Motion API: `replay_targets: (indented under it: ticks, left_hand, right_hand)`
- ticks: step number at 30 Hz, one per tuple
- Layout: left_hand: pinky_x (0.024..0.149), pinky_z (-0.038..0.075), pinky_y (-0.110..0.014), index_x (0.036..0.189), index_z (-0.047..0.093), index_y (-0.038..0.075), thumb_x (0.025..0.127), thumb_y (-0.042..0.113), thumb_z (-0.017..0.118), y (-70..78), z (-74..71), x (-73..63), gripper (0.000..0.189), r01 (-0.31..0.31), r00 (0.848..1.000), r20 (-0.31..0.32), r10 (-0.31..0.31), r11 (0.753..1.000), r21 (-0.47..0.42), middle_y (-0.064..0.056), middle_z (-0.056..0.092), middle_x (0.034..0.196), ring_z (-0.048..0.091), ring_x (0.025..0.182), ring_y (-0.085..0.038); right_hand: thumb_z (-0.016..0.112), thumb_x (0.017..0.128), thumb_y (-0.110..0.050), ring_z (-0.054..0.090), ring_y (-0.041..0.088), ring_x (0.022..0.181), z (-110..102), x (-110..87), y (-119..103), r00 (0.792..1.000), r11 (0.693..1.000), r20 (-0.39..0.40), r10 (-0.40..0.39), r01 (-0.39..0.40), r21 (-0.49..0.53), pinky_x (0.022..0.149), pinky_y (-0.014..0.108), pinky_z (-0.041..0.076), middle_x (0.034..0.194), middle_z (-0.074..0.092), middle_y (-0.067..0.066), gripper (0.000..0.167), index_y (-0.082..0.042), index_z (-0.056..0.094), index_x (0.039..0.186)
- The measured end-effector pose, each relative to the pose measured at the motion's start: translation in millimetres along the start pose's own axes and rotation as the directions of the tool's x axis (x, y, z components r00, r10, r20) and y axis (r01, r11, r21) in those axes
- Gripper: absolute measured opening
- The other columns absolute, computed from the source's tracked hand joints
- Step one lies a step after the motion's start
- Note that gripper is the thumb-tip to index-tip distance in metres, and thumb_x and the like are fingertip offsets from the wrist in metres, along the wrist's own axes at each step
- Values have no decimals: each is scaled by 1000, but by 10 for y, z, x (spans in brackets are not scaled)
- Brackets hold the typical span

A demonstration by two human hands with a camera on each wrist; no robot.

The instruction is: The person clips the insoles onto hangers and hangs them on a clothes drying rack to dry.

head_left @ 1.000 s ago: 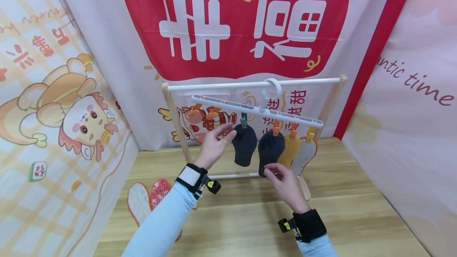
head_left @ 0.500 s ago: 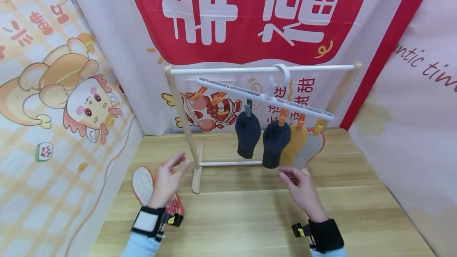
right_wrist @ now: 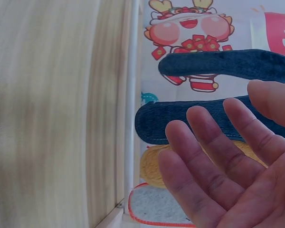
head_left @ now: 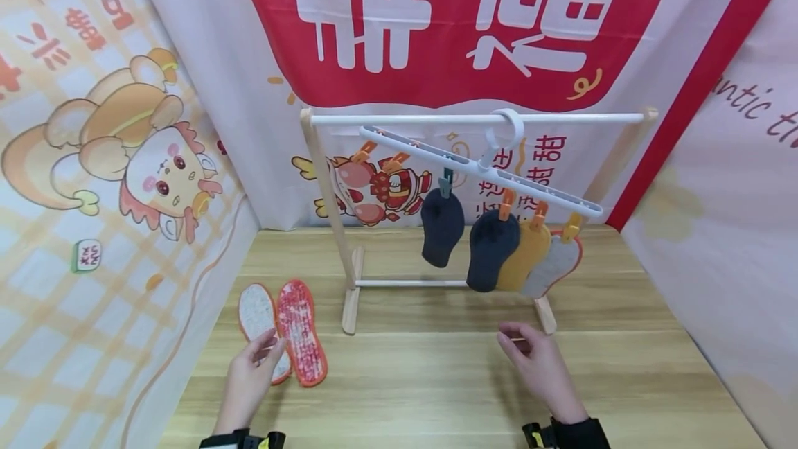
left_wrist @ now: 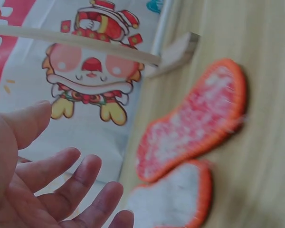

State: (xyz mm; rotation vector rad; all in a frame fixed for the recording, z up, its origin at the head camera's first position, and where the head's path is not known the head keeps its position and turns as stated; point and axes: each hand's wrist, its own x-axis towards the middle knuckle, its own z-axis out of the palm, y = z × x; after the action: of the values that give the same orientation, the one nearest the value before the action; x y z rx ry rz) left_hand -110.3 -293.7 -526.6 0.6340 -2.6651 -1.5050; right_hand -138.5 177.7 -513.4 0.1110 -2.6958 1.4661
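Clearly, the left hand and right hand were empty, relaxed and well apart.
The left was near the white insole, which lay beside the red insole on the surface; the right was before the rack. The hanger tilted on the rail, probably unevenly loaded, so a bump could have slid it or freed a dark insole from its clip.

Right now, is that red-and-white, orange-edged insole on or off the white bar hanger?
Off: the red-and-white insole lies flat on the wooden table, beside an orange-edged grey insole.
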Motion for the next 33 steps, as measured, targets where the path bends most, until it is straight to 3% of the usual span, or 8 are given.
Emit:
replay_targets:
  ticks: [5,12,18,21,25,28,31,33]
  left_hand:
    - [96,47,-53,145,45,-1,93,61,57,-75,39,13,82,11,1000,6,-11,1000,29,-27,52,136,51,122,-40]
    - [98,43,-57,147,40,-3,87,73,52,-8,98,150,97,13,999,42,-18,994,111,-29,46,142,47,125,-44]
    - [100,42,-58,148,37,-4,93,64,53,49,143,291,90,-43,997,66,33,987,157,-31,41,145,45,127,-48]
    - [102,40,-59,147,36,-8,98,51,56,78,178,391,79,-97,994,69,85,975,200,-33,41,143,45,127,-50]
    - [99,41,-61,143,36,-16,99,37,59,135,261,603,72,-174,985,74,158,931,322,-41,44,135,48,122,-53]
    - [89,46,-62,134,46,-18,95,34,64,162,329,784,68,-199,979,61,192,877,437,-44,52,120,55,107,-56]
    - [76,50,-58,112,62,-14,88,35,71,140,390,943,56,-165,985,44,166,839,519,-38,60,99,60,90,-52]
    - [68,50,-56,99,66,-11,84,36,75,113,430,1022,50,-132,990,34,137,815,565,-33,62,91,60,84,-49]
  right_hand:
    - [69,95,-12,67,13,85,32,-41,32,999,999,-5,-37,37,-21,74,27,55,105,71,6,16,-7,71,110]
    - [69,95,-12,67,11,84,86,-65,37,1000,1000,9,4,-4,-22,74,26,55,104,71,2,14,-11,72,108]
    - [69,94,-9,67,15,85,94,-50,23,1000,1000,14,14,-13,-8,73,26,55,105,72,6,13,-10,72,107]
    - [69,93,-7,67,16,85,96,-57,9,1000,1000,8,-5,5,-3,72,26,55,103,72,6,13,-10,72,106]
    - [70,93,-8,67,15,85,98,-66,-21,1000,1000,5,-22,22,5,72,26,55,102,72,3,12,-10,72,105]
    - [70,93,-11,66,12,85,98,-70,-51,1000,1000,14,-20,20,10,72,26,54,100,71,0,12,-10,72,105]
    - [70,93,-10,66,12,85,99,-75,-71,1000,1000,25,-17,17,15,71,26,54,98,71,-2,11,-11,72,104]
    - [70,93,-9,65,13,85,104,-73,-70,1000,1000,27,-16,16,12,71,26,54,97,71,-3,11,-12,72,103]
